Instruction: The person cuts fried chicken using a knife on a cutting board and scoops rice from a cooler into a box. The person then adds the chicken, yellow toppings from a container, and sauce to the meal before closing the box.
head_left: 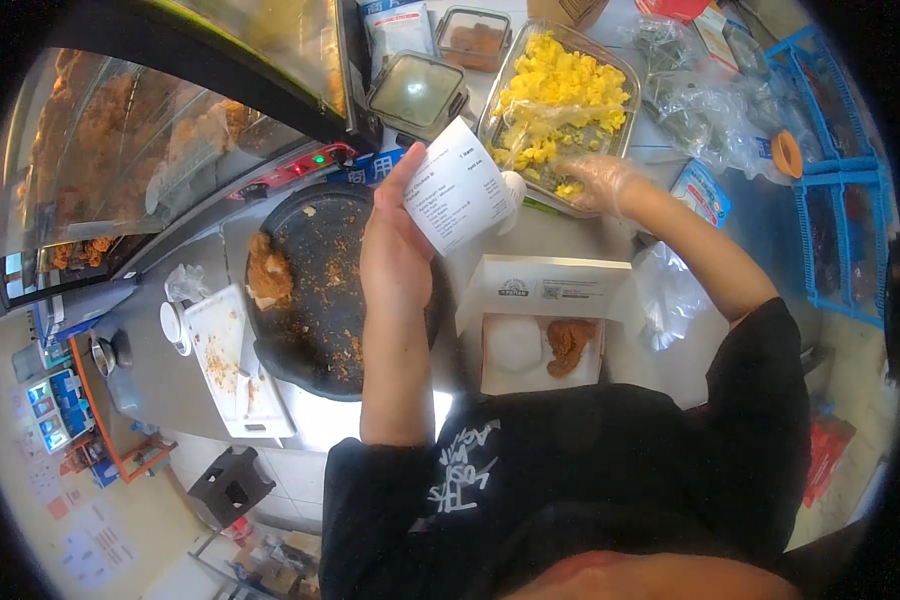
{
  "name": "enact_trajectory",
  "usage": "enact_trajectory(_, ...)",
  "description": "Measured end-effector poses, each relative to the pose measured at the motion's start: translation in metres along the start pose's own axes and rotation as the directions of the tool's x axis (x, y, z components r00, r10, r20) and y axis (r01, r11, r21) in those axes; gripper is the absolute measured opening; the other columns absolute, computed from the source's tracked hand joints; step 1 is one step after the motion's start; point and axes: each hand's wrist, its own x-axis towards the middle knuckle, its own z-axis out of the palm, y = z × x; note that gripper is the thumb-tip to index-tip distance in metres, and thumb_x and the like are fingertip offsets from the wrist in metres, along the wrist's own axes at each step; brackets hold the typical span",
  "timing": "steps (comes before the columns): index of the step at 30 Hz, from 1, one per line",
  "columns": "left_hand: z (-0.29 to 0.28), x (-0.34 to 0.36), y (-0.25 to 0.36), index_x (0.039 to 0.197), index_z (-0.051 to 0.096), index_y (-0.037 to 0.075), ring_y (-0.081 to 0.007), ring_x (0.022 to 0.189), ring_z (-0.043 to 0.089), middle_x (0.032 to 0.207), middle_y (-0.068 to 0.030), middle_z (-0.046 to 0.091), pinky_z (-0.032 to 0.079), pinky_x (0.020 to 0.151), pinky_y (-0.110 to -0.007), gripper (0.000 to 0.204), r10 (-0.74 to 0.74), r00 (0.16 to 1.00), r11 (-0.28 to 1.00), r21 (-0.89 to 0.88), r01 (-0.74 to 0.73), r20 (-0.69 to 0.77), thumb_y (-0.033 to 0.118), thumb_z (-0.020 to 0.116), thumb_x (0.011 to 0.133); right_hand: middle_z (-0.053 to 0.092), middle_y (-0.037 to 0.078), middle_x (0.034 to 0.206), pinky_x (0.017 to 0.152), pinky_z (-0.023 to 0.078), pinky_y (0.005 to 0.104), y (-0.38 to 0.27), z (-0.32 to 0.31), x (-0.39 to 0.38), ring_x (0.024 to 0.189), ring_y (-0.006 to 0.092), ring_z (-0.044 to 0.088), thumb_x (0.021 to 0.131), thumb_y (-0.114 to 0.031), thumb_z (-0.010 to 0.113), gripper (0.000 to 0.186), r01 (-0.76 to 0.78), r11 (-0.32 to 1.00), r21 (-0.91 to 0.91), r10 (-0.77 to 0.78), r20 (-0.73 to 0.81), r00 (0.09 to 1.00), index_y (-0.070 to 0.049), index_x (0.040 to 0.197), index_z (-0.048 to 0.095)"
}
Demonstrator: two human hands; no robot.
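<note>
My left hand (402,235) grips a white printed receipt (462,190), held up over the edge of a round black tray (315,225). My right hand (610,185), in a clear plastic glove, reaches into a glass container (622,130) of yellow scrambled egg (560,85). Its fingers curl round some egg at the near side; the fingertips are partly hidden. Closer to my body stands an opened white takeaway box (550,280), with a mound of white rice (513,343) and a brown piece of fried chicken (570,345) inside.
Fried chicken (270,272) and crumbs lie on the black tray. Left of it are a white cutting board (220,350) and a glass-fronted warmer (150,150). Lidded containers (420,92) stand at the back. Plastic bags (695,95) and blue baskets (845,235) sit right.
</note>
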Motion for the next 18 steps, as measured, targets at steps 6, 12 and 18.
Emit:
enact_trajectory(6,0.006,-0.019,0.014,0.133,0.037,-0.001,-0.0269,0.119,0.046,0.132,-0.0167,0.043,0.035,0.099,-0.040,0.056,-0.011,1.000,0.999,-0.047,0.010,-0.027,0.039,0.028,0.095,0.061,0.012,0.107,0.075,0.050,0.0327,0.026,0.022,0.005,0.089,0.0247,0.061,0.077,-0.018,0.065,0.044,0.289,0.957,-0.030,-0.290,-0.049,0.956,-0.024,0.120,0.054)
enact_trajectory(12,-0.007,-0.095,0.067,0.084,0.067,0.005,-0.0270,0.070,0.058,0.085,-0.0131,0.065,0.046,0.066,-0.035,0.020,0.155,0.975,0.181,0.965,-0.188,0.161,0.000,0.051,0.073,0.063,0.002,0.085,0.049,0.045,0.0298,0.046,-0.006,0.012,0.060,0.0139,0.052,0.080,-0.021,0.067,0.034,-0.145,0.696,0.704,0.124,0.081,0.989,-0.024,0.113,0.060)
enact_trajectory(18,-0.007,-0.170,-0.010,0.074,0.063,0.000,-0.0353,0.078,0.060,0.076,-0.0190,0.061,0.048,0.071,-0.044,0.022,-0.435,0.886,-0.257,0.920,-0.294,0.162,0.020,0.053,0.076,0.056,0.000,0.072,0.041,0.034,0.0220,-0.010,-0.044,-0.087,0.048,0.0055,0.040,0.080,-0.021,0.067,0.036,0.042,0.330,0.943,0.069,-0.068,0.995,-0.020,0.115,0.059)
